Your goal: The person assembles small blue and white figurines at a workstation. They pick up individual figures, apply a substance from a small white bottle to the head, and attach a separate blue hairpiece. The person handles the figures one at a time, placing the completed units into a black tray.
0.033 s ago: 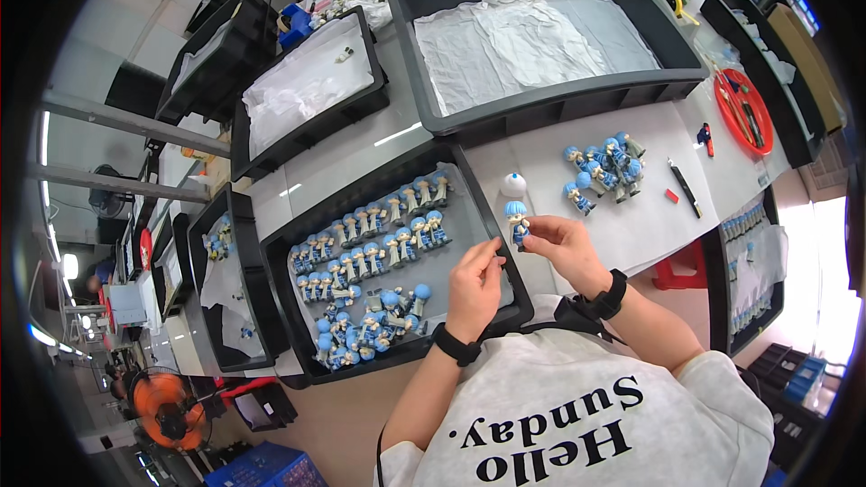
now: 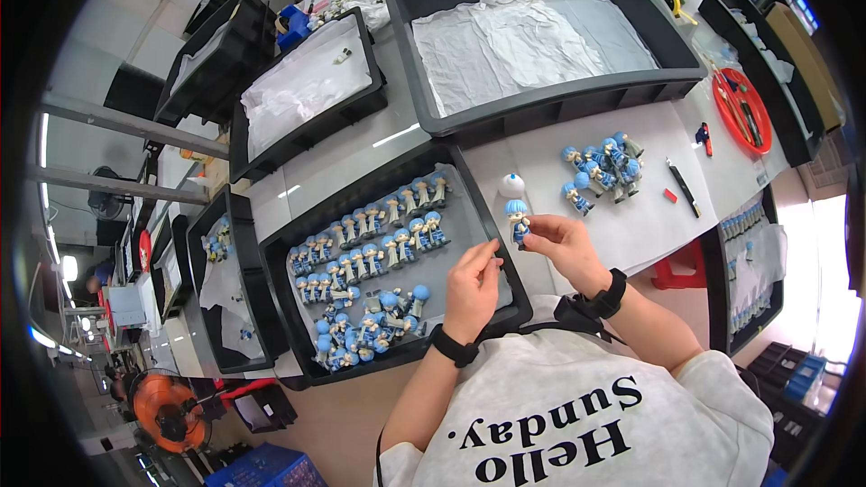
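My right hand (image 2: 570,251) pinches a small blue-haired figurine (image 2: 517,219) upright between thumb and fingers, its front toward me. Just left of it, my left hand (image 2: 473,289) hovers by the right rim of a black tray (image 2: 479,182), fingers closed together; whatever they may hold is hidden. Beyond the held figurine a white rounded piece with a small blue mark (image 2: 511,186) rests on the white sheet. To the right lies a loose cluster of similar figurines (image 2: 603,167). Inside the tray, figurines (image 2: 370,257) lie in rows, with a jumbled heap (image 2: 374,334) at the near side.
A large black tray lined with white cloth (image 2: 532,45) stands beyond my hands; a smaller lined tray (image 2: 307,81) is left of it. A black pen-like tool (image 2: 683,188), a red block (image 2: 669,196) and a red round dish (image 2: 741,113) lie rightward. An orange fan (image 2: 169,410) stands lower left.
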Demonstrator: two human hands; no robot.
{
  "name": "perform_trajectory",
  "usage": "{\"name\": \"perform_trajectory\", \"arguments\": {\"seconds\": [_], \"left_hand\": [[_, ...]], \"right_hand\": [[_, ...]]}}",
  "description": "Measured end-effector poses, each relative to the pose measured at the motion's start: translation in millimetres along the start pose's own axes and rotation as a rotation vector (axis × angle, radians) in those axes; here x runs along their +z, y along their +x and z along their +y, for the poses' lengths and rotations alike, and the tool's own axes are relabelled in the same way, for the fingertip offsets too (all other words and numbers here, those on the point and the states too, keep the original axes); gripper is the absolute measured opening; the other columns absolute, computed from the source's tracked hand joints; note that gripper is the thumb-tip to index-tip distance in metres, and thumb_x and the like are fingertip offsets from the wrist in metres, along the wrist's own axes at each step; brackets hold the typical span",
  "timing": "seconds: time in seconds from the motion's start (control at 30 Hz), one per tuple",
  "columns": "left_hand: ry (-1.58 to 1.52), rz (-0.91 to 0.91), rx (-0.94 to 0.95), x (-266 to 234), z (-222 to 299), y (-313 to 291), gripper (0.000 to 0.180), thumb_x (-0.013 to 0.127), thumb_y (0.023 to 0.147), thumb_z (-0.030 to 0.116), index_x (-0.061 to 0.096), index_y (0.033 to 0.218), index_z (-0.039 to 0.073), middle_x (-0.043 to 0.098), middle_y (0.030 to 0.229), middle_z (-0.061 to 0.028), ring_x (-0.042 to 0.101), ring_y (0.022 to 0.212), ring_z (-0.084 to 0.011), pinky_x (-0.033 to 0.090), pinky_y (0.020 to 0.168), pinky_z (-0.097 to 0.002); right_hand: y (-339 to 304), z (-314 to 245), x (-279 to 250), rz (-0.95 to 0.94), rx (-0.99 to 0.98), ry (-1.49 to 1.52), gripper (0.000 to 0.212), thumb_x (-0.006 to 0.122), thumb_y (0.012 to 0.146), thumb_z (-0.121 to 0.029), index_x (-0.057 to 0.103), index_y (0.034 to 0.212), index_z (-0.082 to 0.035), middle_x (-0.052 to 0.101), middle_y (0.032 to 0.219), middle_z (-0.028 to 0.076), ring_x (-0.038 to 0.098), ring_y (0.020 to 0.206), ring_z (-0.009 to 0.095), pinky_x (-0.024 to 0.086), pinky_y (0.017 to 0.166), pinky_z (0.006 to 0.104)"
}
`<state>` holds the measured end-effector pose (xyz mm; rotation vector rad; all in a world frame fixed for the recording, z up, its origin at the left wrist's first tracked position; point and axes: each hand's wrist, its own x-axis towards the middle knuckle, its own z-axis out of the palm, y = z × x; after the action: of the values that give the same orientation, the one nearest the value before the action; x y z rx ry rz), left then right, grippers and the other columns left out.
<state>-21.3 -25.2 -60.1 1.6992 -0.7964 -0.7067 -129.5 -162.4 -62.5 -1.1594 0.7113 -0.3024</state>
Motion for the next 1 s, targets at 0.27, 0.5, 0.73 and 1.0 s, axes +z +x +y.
{"name": "perform_trajectory", "arguments": {"seconds": [0.27, 0.5, 0.73, 1.0], "left_hand": [[0.080, -0.075, -0.053, -3, -1, -1, 0.027, 0.052, 0.086, -0.002, 0.057, 0.113, -0.005, 0.060, 0.106, -0.0126, 0.063, 0.087, -0.0166, 0.050, 0.073, -0.0237], [0.098, -0.079, -0.005, -1, -3, -4, 0.025, 0.055, 0.085, 0.002, 0.059, 0.109, -0.003, 0.061, 0.102, -0.0132, 0.062, 0.080, -0.0186, 0.050, 0.069, -0.0255], [0.096, -0.099, -0.053, -4, -2, -5, 0.026, 0.054, 0.086, 0.001, 0.059, 0.111, -0.003, 0.061, 0.105, -0.0132, 0.063, 0.086, -0.0162, 0.050, 0.072, -0.0241], [0.136, -0.076, -0.051, -11, -3, -9, 0.025, 0.056, 0.085, 0.003, 0.060, 0.109, -0.002, 0.062, 0.103, -0.0121, 0.062, 0.086, -0.0166, 0.050, 0.073, -0.0252]], "right_hand": [[10, 12, -22, 0.125, 0.015, 0.006, 0.031, 0.063, 0.082, -0.007, 0.058, 0.110, 0.007, 0.064, 0.098, 0.012, 0.061, 0.086, 0.015, 0.050, 0.078, 0.0272], [13, 46, -36, 0.217, 0.022, -0.089, 0.033, 0.063, 0.082, -0.008, 0.058, 0.111, 0.006, 0.064, 0.094, 0.011, 0.062, 0.081, 0.015, 0.051, 0.073, 0.0265], [19, 83, -54, 0.415, -0.006, -0.312, 0.026, 0.063, 0.080, -0.009, 0.063, 0.104, 0.001, 0.067, 0.085, 0.012, 0.065, 0.068, 0.016, 0.051, 0.062, 0.0267], [35, 72, -64, 0.556, -0.157, -0.548, 0.024, 0.065, 0.077, -0.015, 0.065, 0.097, 0.000, 0.068, 0.086, 0.014, 0.066, 0.069, 0.021, 0.051, 0.064, 0.0296]]}}
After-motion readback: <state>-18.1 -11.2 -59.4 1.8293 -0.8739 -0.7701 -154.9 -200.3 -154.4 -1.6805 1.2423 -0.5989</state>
